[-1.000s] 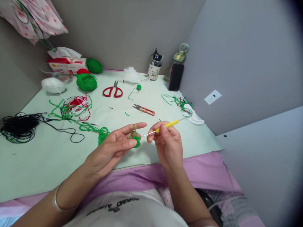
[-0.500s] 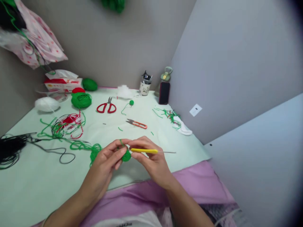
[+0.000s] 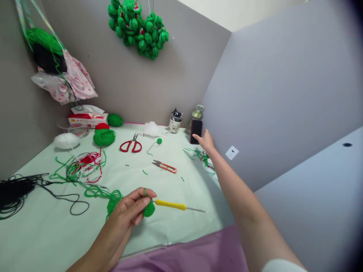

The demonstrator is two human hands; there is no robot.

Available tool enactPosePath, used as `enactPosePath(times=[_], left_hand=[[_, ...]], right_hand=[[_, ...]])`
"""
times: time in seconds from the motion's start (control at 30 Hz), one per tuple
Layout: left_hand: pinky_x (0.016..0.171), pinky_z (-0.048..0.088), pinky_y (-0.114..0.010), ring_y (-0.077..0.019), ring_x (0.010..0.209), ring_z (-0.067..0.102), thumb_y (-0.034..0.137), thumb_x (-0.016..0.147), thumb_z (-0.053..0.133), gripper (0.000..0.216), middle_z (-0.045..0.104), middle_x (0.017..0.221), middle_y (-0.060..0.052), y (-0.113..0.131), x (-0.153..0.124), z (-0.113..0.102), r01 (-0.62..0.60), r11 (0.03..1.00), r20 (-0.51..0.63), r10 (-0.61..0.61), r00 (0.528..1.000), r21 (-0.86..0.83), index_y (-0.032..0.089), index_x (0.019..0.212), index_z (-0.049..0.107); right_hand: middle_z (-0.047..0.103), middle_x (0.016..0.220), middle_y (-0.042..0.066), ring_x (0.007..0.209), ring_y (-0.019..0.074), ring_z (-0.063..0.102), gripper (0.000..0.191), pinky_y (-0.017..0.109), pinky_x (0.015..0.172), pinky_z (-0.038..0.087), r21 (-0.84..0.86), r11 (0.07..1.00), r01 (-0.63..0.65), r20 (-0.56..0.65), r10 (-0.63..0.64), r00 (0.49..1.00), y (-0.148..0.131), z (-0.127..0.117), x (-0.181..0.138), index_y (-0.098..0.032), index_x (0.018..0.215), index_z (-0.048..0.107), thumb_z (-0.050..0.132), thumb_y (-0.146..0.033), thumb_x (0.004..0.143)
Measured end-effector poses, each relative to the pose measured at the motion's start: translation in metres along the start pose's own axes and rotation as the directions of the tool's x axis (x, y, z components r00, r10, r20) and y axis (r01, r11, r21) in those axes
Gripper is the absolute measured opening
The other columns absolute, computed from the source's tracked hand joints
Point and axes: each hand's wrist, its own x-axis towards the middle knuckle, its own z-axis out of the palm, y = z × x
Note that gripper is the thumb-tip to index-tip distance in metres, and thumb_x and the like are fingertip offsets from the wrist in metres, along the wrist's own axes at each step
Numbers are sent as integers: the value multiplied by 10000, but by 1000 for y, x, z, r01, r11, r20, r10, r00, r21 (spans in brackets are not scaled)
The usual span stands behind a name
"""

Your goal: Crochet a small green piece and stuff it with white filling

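Near the front of the table, my left hand [image 3: 129,209] pinches a small green crochet piece [image 3: 149,209], with green yarn looped over its index finger. A yellow-handled crochet hook [image 3: 170,205] sticks out to the right from that piece, its free metal end pointing right. At the back right, my right hand [image 3: 206,141] is at a dark phone [image 3: 196,129] that stands upright against a greenish bottle [image 3: 197,112]. The thumb overlaps the lower front of the phone and another finger is at its right side, spread apart from the thumb. Whether they touch it I cannot tell.
Orange thread snips [image 3: 165,166] and red-handled scissors [image 3: 132,145] lie mid-table. Green yarn [image 3: 104,136], a white ball [image 3: 66,141], black yarn [image 3: 17,190] and tangled scraps [image 3: 86,164] are on the left. A pen cup [image 3: 175,124] stands at the back; green crocheted pieces [image 3: 138,30] hang above.
My right hand has let go of the crochet hook and reached forward and right to the phone. The hook stays in the green piece in my left hand. The view has tilted up.
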Motion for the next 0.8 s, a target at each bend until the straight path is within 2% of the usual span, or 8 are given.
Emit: enactPosePath(times=[0.03,0.07,0.2,0.33,0.8], left_hand=[[539,223,-217,-115,612,252,484,814,811,314,429,692,40,-1,1,-1,-2,1000,0,2,1000,8,196,937,798],[541,220,-221,-117,614,255,481,821,805,308,431,697,39,-2,1,-2,-1,1000,-1,1,1000,13,198,941,798],[561,245,-234,-127,623,288,457,826,801,275,471,715,26,-2,2,-8,25,999,-13,-25,1000,19,201,927,795],[590,272,-240,-125,635,305,435,843,792,234,529,795,10,2,3,-13,41,999,-27,-41,999,11,208,903,794],[565,246,-239,-115,613,270,450,799,812,231,551,804,5,7,21,-14,81,996,-72,-78,994,27,222,835,799]], right_hand=[[636,1405,127,1240,296,651,448,541,1046,556,-35,999,-29,-17,28,999,0,10,8,-180,1357,611,702,-389,971],[636,1398,119,1219,285,660,421,527,1022,574,-64,996,-58,-38,56,998,1,20,15,-185,1353,614,682,-384,989],[643,1380,115,1184,272,675,407,502,986,597,-139,977,-159,-126,142,982,3,54,36,-185,1349,615,675,-378,996],[650,1364,113,1165,266,682,400,492,972,604,-161,961,-225,-197,192,962,11,75,51,-182,1341,619,674,-378,997],[643,1380,114,1184,272,675,410,503,986,597,-150,965,-213,-271,167,948,27,92,72,-186,1352,614,675,-378,996]])
